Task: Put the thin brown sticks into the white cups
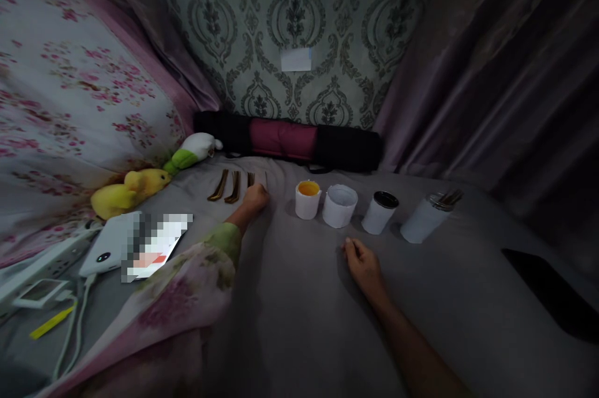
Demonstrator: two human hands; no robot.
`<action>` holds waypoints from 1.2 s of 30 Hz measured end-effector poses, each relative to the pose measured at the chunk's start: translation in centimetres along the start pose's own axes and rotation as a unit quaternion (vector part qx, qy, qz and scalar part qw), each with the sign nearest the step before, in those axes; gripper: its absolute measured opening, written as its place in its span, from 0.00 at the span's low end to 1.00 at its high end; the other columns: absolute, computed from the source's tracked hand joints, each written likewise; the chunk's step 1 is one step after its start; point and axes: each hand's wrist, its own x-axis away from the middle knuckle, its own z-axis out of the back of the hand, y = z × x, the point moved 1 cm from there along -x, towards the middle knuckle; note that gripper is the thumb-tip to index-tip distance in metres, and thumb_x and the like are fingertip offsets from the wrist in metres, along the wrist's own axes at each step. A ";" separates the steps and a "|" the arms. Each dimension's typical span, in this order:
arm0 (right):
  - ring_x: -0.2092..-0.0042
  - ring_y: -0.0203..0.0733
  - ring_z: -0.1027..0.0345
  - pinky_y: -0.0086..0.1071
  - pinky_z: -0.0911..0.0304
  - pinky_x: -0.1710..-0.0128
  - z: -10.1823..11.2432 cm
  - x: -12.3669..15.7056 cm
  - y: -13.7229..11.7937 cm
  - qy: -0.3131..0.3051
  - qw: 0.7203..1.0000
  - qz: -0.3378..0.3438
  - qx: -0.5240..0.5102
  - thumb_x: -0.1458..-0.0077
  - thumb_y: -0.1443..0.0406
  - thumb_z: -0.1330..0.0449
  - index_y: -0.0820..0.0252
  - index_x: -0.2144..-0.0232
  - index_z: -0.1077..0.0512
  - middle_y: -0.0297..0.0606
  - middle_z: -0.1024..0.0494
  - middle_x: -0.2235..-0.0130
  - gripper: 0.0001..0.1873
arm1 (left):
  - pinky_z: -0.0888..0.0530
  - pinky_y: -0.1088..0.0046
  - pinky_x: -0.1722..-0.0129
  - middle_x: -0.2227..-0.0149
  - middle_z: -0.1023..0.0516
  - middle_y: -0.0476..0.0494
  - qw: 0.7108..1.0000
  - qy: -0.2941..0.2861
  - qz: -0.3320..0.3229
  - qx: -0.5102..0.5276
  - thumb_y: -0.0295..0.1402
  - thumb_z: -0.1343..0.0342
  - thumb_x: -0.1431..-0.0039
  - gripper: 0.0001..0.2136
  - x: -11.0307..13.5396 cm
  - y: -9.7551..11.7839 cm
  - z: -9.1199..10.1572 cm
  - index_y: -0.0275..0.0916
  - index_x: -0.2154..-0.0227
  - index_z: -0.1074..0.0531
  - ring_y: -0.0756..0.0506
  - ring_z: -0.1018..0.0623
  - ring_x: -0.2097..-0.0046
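Note:
My left hand [256,197] is stretched forward, its fingers closed around the lower end of what looks like a thin stick [266,181]. Left of it, slim brown sticks lie on the grey sheet in separate bundles: one bundle [218,186] farthest left, another bundle [233,187] beside it, and a third [251,178] partly hidden behind my hand. My right hand [365,266] rests in front of the cups with fingers curled in and nothing visible in them. The nearest cups are a white-wrapped cup with yellow inside [307,204] and a wider white cup [339,209].
Further right are a white-wrapped can with a black rim [377,218] and a tilted jar of sticks [418,222]. A dark flat object [550,292] lies far right. Leftward are plush toys [115,198], a lit phone [161,245], a white device [110,242] and cables. A long black-and-maroon bag [283,139] lines the wall.

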 end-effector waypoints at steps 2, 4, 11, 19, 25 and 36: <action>0.75 0.35 0.40 0.27 0.47 0.74 0.1 0.0 0.0 -0.003 1.000 0.000 -0.002 0.45 0.54 0.55 0.61 0.77 0.34 0.34 0.32 0.79 0.20 | 0.33 0.74 0.66 0.74 0.24 0.35 1.000 0.013 0.018 0.022 0.25 0.46 0.59 0.07 0.0 0.0 0.0 0.31 0.75 0.25 0.42 0.25 0.64; 0.75 0.35 0.41 0.26 0.47 0.74 0.1 0.0 0.0 -0.004 1.000 0.000 -0.003 0.45 0.54 0.55 0.61 0.77 0.34 0.33 0.33 0.79 0.20 | 0.33 0.75 0.70 0.78 0.25 0.38 0.997 0.022 0.036 0.057 0.26 0.46 0.58 0.07 0.2 0.0 -0.1 0.30 0.74 0.25 0.44 0.25 0.68; 0.76 0.35 0.40 0.26 0.47 0.75 0.0 0.0 0.0 -0.003 1.000 -0.006 0.003 0.45 0.53 0.55 0.61 0.77 0.34 0.33 0.33 0.79 0.21 | 0.36 0.79 0.82 0.83 0.29 0.45 0.966 0.015 0.096 0.241 0.28 0.46 0.56 0.05 1.4 0.2 -0.8 0.31 0.75 0.29 0.50 0.29 0.80; 0.76 0.35 0.39 0.26 0.47 0.76 -0.1 -0.1 0.0 0.000 1.000 -0.003 0.000 0.46 0.52 0.55 0.61 0.77 0.33 0.35 0.31 0.78 0.21 | 0.31 0.78 0.78 0.76 0.26 0.42 0.886 -0.001 0.124 0.447 0.24 0.49 0.53 0.00 3.2 1.2 -1.3 0.33 0.76 0.35 0.52 0.27 0.78; 0.76 0.36 0.40 0.27 0.47 0.76 0.0 0.1 -0.2 0.005 1.000 -0.007 -0.010 0.46 0.51 0.55 0.61 0.77 0.33 0.34 0.32 0.79 0.22 | 0.29 0.77 0.75 0.78 0.27 0.43 0.834 -0.005 0.131 0.536 0.21 0.49 0.52 0.02 4.3 1.4 -2.0 0.32 0.76 0.35 0.53 0.27 0.77; 0.75 0.37 0.39 0.28 0.46 0.74 -0.1 0.0 0.1 -0.001 1.000 -0.003 -0.012 0.45 0.52 0.55 0.61 0.76 0.34 0.35 0.32 0.79 0.21 | 0.28 0.79 0.71 0.77 0.28 0.46 0.764 -0.037 0.163 0.623 0.18 0.51 0.49 0.06 7.3 2.2 -2.9 0.32 0.74 0.32 0.54 0.28 0.75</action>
